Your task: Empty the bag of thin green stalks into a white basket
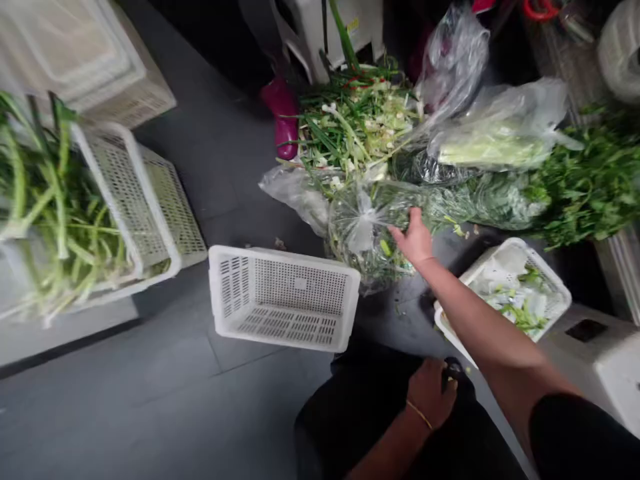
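My right hand (415, 240) reaches forward with its fingers stretched out and laid on a clear knotted plastic bag of green vegetables (365, 230) that lies on the grey floor. My left hand (430, 393), with a thin gold bracelet on the wrist, rests low by my dark-clothed knee. Its fingers are curled round a small black object (453, 373) that I cannot identify. An empty white perforated basket (283, 297) lies just left of the bag.
A heap of spring onion trimmings (355, 120) and more clear bags of greens (500, 143) lie beyond the bag. Leafy herbs (595, 180) are at the right. A white basket with green scraps (553, 283) sits under my forearm. Stacked baskets of green stalks (125, 200) stand at the left.
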Action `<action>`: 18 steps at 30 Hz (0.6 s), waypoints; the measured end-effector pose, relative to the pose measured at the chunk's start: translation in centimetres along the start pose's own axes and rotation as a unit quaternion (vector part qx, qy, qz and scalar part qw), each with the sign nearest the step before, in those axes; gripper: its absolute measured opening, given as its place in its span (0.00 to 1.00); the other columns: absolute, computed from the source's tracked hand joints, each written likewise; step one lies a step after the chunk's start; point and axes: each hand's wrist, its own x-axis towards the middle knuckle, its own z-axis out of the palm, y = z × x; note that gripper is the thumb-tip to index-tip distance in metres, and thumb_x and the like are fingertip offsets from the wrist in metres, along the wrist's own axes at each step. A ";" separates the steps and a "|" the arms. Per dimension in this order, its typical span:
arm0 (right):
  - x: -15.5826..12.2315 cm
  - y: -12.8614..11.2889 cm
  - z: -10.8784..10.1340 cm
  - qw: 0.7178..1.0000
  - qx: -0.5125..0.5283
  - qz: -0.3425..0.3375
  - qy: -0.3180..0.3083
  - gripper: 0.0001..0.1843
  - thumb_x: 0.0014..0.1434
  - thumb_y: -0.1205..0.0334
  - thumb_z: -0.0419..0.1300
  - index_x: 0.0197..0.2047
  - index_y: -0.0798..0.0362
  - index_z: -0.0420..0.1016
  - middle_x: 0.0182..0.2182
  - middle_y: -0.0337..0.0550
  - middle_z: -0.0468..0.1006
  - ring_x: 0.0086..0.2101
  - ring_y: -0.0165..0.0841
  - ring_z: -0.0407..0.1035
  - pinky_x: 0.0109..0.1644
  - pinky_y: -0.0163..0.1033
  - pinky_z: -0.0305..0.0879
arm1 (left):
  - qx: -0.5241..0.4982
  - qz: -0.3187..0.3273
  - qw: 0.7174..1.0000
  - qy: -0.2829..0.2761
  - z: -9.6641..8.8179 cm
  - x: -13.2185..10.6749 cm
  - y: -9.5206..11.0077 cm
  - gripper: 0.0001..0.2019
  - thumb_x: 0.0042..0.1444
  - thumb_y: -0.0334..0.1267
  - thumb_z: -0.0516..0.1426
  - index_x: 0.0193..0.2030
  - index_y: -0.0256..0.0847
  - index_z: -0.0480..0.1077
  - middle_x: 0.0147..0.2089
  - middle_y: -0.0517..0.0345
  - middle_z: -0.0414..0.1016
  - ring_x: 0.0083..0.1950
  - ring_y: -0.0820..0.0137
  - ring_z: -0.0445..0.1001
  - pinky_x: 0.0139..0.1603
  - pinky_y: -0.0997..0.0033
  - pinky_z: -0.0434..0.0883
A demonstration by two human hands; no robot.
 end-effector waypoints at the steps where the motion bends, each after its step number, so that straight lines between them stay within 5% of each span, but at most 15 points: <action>1: 0.4 0.9 -0.3 0.998 0.036 -0.028 -0.050 0.37 0.55 0.49 0.54 0.62 0.62 0.50 0.47 0.59 0.70 0.44 0.47 0.67 0.48 0.52 0.62 | -0.004 -0.002 1.000 0.000 0.0 0.4 0.4 0.18 0.55 0.42 0.49 0.50 0.37 0.65 0.50 0.47 0.69 0.50 0.62 0.68 0.50 0.65 0.68; 6: 0.7 7.0 -3.1 0.976 0.061 -0.020 -0.206 0.35 0.57 0.60 0.54 0.65 0.52 0.47 0.51 0.48 0.69 0.46 0.34 0.66 0.50 0.40 0.61 | 0.010 -0.033 0.999 -0.018 -0.8 1.3 1.1 0.17 0.55 0.42 0.49 0.49 0.37 0.65 0.48 0.49 0.69 0.46 0.66 0.69 0.50 0.64 0.68; 8: 1.4 9.6 -4.5 0.983 -0.016 0.040 -0.180 0.28 0.58 0.63 0.51 0.62 0.55 0.55 0.51 0.53 0.69 0.47 0.37 0.65 0.52 0.44 0.58 | 0.021 -0.051 0.998 -0.021 -1.6 0.8 0.7 0.17 0.54 0.42 0.49 0.48 0.37 0.66 0.45 0.49 0.69 0.44 0.65 0.69 0.48 0.63 0.68; 10: 3.5 11.5 -4.9 0.985 -0.065 0.063 -0.145 0.32 0.57 0.63 0.52 0.63 0.64 0.51 0.56 0.66 0.59 0.52 0.46 0.58 0.55 0.52 0.52 | 0.017 -0.059 0.998 0.001 -2.4 0.3 0.2 0.17 0.54 0.42 0.50 0.48 0.37 0.66 0.45 0.49 0.69 0.42 0.66 0.69 0.47 0.63 0.69; 13: 8.1 12.6 -3.0 0.976 -0.159 0.032 -0.148 0.48 0.51 0.57 0.61 0.67 0.61 0.38 0.62 0.69 0.45 0.57 0.51 0.49 0.55 0.53 0.49 | -0.005 -0.068 0.996 0.062 -2.9 -0.3 -0.4 0.17 0.54 0.39 0.50 0.50 0.38 0.65 0.45 0.51 0.69 0.41 0.68 0.69 0.45 0.65 0.69; 18: 11.9 13.7 0.2 0.954 -0.242 0.033 -0.173 0.51 0.48 0.44 0.62 0.66 0.56 0.41 0.55 0.65 0.53 0.51 0.48 0.57 0.50 0.50 0.54 | -0.005 -0.071 0.996 0.051 -1.1 -0.3 -0.6 0.16 0.52 0.38 0.52 0.48 0.39 0.66 0.43 0.52 0.70 0.39 0.69 0.69 0.40 0.67 0.70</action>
